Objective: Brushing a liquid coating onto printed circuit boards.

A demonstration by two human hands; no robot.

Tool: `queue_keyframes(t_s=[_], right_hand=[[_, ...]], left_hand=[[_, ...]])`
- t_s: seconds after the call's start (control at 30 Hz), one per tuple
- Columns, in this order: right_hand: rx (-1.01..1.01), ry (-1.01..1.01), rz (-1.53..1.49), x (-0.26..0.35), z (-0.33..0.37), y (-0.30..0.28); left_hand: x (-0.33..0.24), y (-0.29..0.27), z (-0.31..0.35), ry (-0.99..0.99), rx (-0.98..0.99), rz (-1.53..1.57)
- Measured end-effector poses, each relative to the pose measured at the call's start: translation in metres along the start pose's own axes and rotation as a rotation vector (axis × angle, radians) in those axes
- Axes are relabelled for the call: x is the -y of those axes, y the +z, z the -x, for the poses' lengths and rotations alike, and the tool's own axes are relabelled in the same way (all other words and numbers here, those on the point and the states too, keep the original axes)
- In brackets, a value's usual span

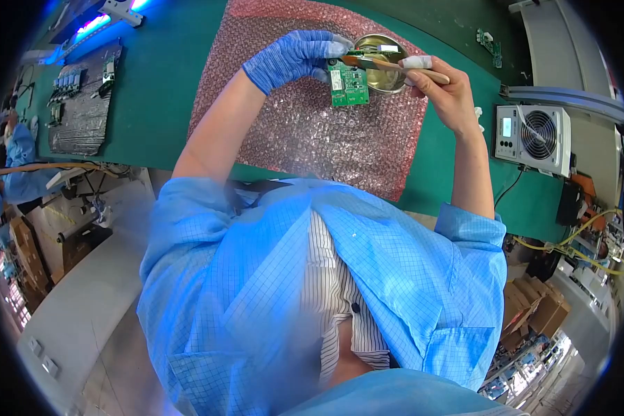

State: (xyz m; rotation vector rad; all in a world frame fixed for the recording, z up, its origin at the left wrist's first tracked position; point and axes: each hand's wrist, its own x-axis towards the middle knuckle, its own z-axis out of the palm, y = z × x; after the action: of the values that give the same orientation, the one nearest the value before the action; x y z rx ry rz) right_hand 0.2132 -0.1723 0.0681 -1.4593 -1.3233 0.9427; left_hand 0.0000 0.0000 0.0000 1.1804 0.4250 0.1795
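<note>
In a blue knitted glove, my left hand [299, 57] grips a green circuit board [350, 89] by its upper left edge. White-labelled parts sit on the board, which hangs over the near left side of a round metal bowl [387, 82]. Pale yellowish liquid seems to lie in the bowl. My right hand [442, 84], bare with white covers on some fingertips, is closed round the wooden handle of a brush [378, 64]. The brush's tip points left and reaches the board's upper part beside my left fingers; whether it touches is hard to tell.
Pink-tinted bubble wrap [291, 132] lies under the work on a green table mat [152, 90]. A white fan unit [534, 139] stands at the right. Several boards rest on a dark sheet [83, 114] at the left; another board [489, 47] lies at the far right.
</note>
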Motion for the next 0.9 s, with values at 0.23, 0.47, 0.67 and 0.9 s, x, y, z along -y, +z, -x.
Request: queue_keyframes(t_s=[0.23, 0.47, 0.67, 0.9], right_hand=[[-0.134, 0.151, 0.044, 0.006, 0.010, 0.022], [-0.189, 0.228, 0.068, -0.006, 0.039, 0.036], [-0.295, 0.134, -0.018, 0.003, 0.039, 0.039], [-0.273, -0.079, 0.154, -0.002, 0.014, 0.056]], left_hand=[[0.001, 0.003, 0.005, 0.051, -0.082, -0.042], [0.015, -0.001, 0.006, 0.119, -0.242, 0.061], [0.008, 0.003, 0.009, 0.105, -0.277, -0.033], [0.001, 0.014, 0.010, 0.073, -0.289, -0.114]])
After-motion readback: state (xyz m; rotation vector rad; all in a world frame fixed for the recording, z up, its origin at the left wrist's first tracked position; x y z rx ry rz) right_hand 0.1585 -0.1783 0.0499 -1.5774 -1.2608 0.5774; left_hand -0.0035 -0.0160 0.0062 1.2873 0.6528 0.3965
